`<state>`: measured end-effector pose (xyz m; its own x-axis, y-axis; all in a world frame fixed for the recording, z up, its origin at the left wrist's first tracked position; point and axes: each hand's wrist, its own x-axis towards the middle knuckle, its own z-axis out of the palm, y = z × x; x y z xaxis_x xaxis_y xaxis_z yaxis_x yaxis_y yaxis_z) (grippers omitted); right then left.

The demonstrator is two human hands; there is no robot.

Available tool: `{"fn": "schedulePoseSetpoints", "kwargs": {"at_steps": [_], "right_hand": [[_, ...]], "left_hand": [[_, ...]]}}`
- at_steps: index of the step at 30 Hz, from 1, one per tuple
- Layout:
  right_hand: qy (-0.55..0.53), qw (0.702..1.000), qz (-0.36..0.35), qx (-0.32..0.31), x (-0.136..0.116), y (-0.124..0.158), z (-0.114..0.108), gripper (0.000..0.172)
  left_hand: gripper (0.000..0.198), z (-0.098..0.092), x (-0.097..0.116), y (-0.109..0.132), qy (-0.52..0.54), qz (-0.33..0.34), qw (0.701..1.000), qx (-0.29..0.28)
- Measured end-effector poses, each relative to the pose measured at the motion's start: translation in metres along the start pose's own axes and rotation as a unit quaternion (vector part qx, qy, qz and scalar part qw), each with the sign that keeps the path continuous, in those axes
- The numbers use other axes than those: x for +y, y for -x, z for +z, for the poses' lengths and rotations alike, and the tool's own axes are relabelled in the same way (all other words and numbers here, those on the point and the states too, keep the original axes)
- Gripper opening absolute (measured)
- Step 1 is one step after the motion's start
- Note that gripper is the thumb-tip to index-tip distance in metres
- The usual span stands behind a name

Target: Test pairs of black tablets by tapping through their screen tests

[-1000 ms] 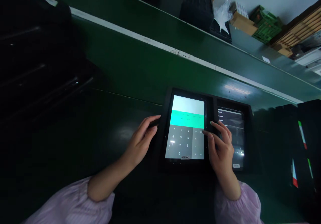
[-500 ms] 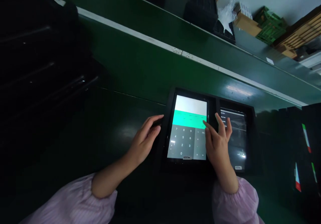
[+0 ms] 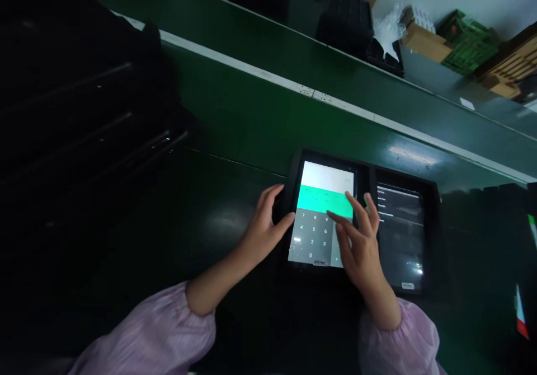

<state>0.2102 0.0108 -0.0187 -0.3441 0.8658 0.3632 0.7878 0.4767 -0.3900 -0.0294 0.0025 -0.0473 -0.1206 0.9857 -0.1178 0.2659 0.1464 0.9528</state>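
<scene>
A tablet [image 3: 312,230] with a lit calculator keypad lies in the left compartment of a black tray [image 3: 369,165]. At the tray's left edge is my left hand [image 3: 266,224], its thumb and fingers apart and nothing held. My right hand [image 3: 359,246] hovers over the tablet's right side with its fingers spread. Its index fingertip is at the screen near the 9 key; whether it touches I cannot tell. In the right compartment sits a second tablet [image 3: 400,246], showing a dark screen with a list of text, partly hidden by my right hand.
The tray rests on a dark green table [image 3: 235,117] crossed by a white strip [image 3: 251,71]. Large black shapes [image 3: 84,117] fill the left. At the back are black trays [image 3: 346,17], clear plastic wrap [image 3: 390,31], a cardboard box [image 3: 425,42] and green crates [image 3: 472,45].
My left hand has come against the tray's left edge, its thumb reaching further right. My right index finger has moved left across the screen. Small characters now show in the display's white area.
</scene>
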Motion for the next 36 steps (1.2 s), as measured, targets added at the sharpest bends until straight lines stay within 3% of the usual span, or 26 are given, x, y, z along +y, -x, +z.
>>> {"fn": "schedulePoseSetpoints", "kwargs": {"at_steps": [5,11,16,23,29,36], "right_hand": [[-0.014,0.998,-0.051,-0.045,-0.014,-0.001,0.002,0.033],[0.0,0.997,0.028,0.074,0.008,-0.001,-0.001,0.033],[0.042,0.994,0.046,0.089,0.027,-0.002,0.003,0.037],[0.043,0.998,0.028,0.047,0.017,-0.002,0.01,0.036],[0.036,0.994,0.054,0.091,0.026,-0.001,0.011,0.035],[0.025,0.997,0.022,0.068,0.017,-0.003,0.012,0.038]], "left_hand": [[0.066,0.015,-0.001,-0.012,-0.033,0.025,0.999,0.018],[0.076,0.025,-0.003,-0.011,-0.08,0.048,0.995,0.026],[0.073,0.021,-0.002,-0.006,-0.043,0.023,0.999,0.013],[0.06,0.02,-0.01,-0.007,-0.028,0.024,0.999,0.031],[0.057,0.018,-0.016,-0.008,-0.05,0.047,0.997,0.024],[0.06,-0.001,-0.011,-0.019,-0.082,0.072,0.994,0.0]]}}
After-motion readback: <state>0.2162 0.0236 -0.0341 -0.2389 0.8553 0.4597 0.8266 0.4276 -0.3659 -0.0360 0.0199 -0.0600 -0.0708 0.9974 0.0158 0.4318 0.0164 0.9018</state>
